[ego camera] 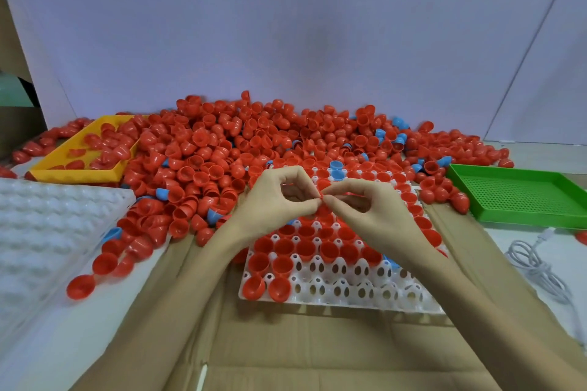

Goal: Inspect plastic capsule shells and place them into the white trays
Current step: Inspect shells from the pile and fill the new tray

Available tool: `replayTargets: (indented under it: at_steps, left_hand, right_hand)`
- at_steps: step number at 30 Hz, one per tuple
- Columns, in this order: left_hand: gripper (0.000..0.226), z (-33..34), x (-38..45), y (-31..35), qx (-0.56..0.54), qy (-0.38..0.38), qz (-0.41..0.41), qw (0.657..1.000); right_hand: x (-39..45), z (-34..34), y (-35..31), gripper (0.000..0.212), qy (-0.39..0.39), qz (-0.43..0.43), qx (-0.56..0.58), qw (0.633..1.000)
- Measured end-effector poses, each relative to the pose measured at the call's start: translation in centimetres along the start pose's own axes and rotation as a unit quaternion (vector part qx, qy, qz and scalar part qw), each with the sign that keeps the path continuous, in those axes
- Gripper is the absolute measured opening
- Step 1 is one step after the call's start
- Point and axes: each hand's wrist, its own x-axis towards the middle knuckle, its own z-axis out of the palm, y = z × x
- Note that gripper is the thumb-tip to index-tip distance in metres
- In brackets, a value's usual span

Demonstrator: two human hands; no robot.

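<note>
A big heap of red capsule shells (pixel 222 143), with a few blue ones (pixel 336 165) mixed in, covers the back of the table. A white tray (pixel 365 295) with egg-shaped cups lies in front of me; red shells (pixel 305 247) fill most of its far rows. Above the tray my left hand (pixel 279 197) and my right hand (pixel 365 206) meet fingertip to fingertip. Both pinch a small red shell (pixel 322 193) between thumb and forefinger; the fingers hide most of it.
A yellow tray (pixel 79 173) holding several red shells stands at the back left. A stack of white trays (pixel 47 231) sits at the left. A green mesh tray (pixel 521 200) is at the right, with a white cable (pixel 536 263) near it. Cardboard (pixel 286 352) lies under the tray.
</note>
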Motion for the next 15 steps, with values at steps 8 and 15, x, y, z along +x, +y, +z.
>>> replayTargets:
  at_steps: [8, 15]
  left_hand:
    - [0.010, 0.9, -0.2, 0.0, -0.006, -0.020, -0.026, 0.999]
    - [0.009, -0.2, 0.1, 0.5, -0.035, 0.009, 0.010, 0.999]
  right_hand:
    - [0.1, 1.0, 0.8, 0.010, -0.001, -0.101, -0.212, 0.972]
    - [-0.2, 0.3, -0.2, 0.014, 0.015, -0.037, -0.110, 0.993]
